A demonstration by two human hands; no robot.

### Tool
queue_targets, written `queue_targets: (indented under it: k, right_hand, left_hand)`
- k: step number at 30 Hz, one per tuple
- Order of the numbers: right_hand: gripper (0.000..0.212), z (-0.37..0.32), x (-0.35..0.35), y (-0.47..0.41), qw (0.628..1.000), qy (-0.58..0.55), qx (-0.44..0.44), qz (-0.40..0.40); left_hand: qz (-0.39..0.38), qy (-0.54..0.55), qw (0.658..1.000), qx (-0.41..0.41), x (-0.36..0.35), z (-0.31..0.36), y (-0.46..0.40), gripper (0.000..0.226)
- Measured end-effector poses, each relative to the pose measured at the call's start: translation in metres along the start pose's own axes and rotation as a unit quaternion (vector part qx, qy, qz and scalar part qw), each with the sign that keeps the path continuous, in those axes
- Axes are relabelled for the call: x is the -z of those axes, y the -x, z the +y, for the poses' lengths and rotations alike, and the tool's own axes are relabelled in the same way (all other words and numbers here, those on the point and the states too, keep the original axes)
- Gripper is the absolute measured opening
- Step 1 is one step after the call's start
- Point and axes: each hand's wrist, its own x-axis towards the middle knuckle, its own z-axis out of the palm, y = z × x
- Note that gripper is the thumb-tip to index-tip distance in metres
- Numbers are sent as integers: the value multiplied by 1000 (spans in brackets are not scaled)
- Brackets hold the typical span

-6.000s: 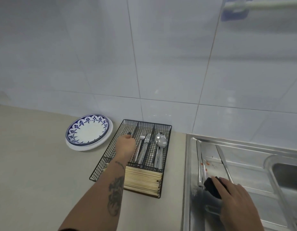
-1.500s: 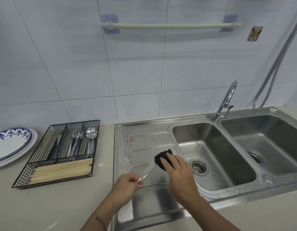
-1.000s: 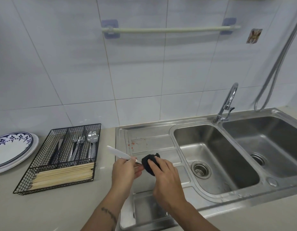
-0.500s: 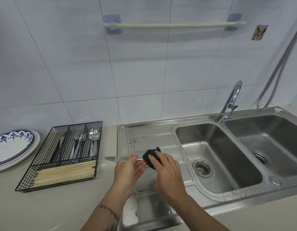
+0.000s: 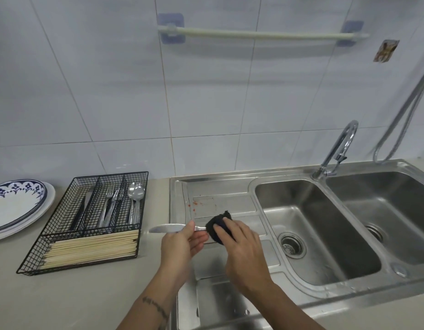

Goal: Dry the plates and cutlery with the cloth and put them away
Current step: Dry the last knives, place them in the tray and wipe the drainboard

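My left hand pinches a steel table knife near its middle, held level over the left edge of the sink's draining board. My right hand grips a dark bunched cloth wrapped round the knife's right end. The black wire cutlery basket stands on the counter to the left, holding a knife, forks, spoons and a row of wooden chopsticks. Two stacked plates, the top one white with a blue pattern, lie at the far left.
The steel draining board has small red specks on it. A double sink with a tap fills the right side. A spray hose hangs at the far right. A towel rail is on the tiled wall.
The knife has turned level with its free end pointing left. The cloth has slid along it towards the right end. Both hands have stayed over the draining board.
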Motion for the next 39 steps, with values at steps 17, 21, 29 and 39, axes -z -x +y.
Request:
queue_targets:
  k: [17, 21, 29, 39]
  right_hand:
    - [87, 0, -13, -34, 997, 34, 16, -65]
    - [83, -15, -18, -46, 996, 35, 54, -63]
    - [86, -40, -42, -76, 993, 22, 104, -41]
    - [88, -45, -73, -103, 992, 32, 119, -34]
  left_hand:
    - [105, 52, 993, -1, 60, 13, -34, 27]
    - [107, 88, 990, -3, 90, 36, -42, 27]
    - [153, -60, 986, 19, 165, 98, -80, 25]
    - [252, -236, 938, -26, 226, 160, -151, 21]
